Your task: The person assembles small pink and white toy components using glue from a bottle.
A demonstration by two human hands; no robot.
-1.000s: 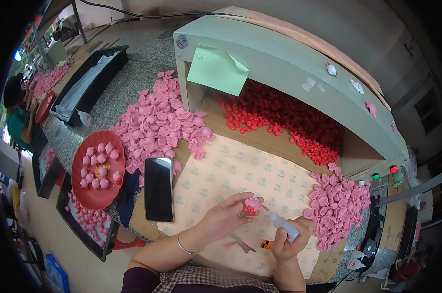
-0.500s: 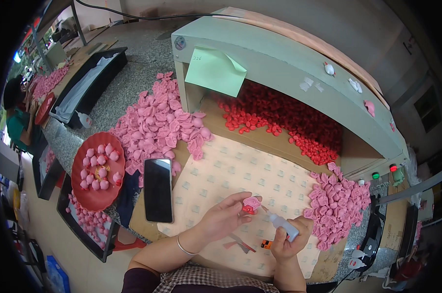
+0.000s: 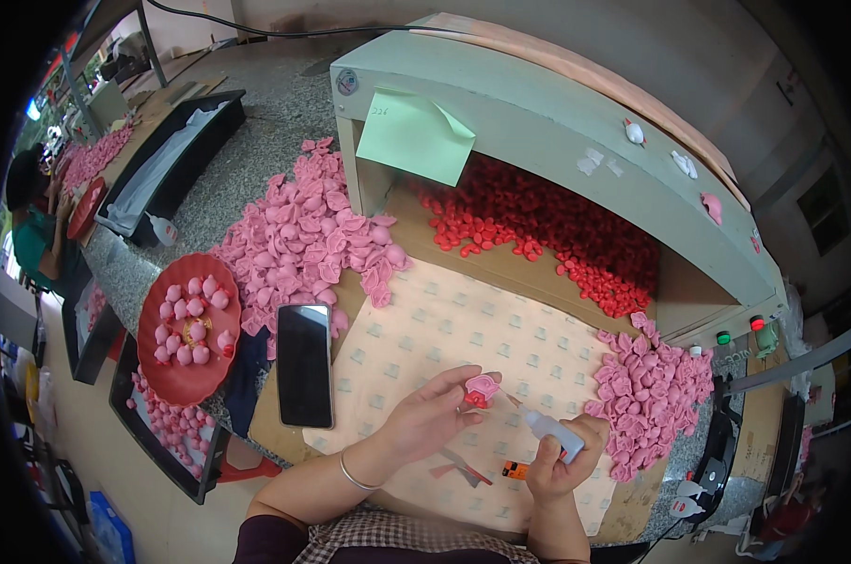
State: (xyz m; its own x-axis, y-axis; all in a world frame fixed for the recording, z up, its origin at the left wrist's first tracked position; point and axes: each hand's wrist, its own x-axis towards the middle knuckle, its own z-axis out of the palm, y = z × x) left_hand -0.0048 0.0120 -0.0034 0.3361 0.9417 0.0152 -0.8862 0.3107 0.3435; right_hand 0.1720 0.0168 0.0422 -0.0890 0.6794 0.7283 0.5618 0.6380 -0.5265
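Observation:
Between the fingertips of my left hand is a small pink molded piece with a red part at its lower side. My right hand is closed around a small translucent squeeze bottle with a thin nozzle. The nozzle tip points up and left toward the pink piece, a short gap apart from it. Below my hands, an orange lighter and a pair of tweezers lie on the patterned sheet.
Pink pieces are heaped at the left and right. Small red pieces fill the pale green cabinet ahead. A phone, a red bowl of pink balls and a black drawer are left. Another person sits far left.
My right hand and the bottle have moved slightly right, widening the gap between nozzle and pink piece. The left hand with the pink piece has shifted slightly left.

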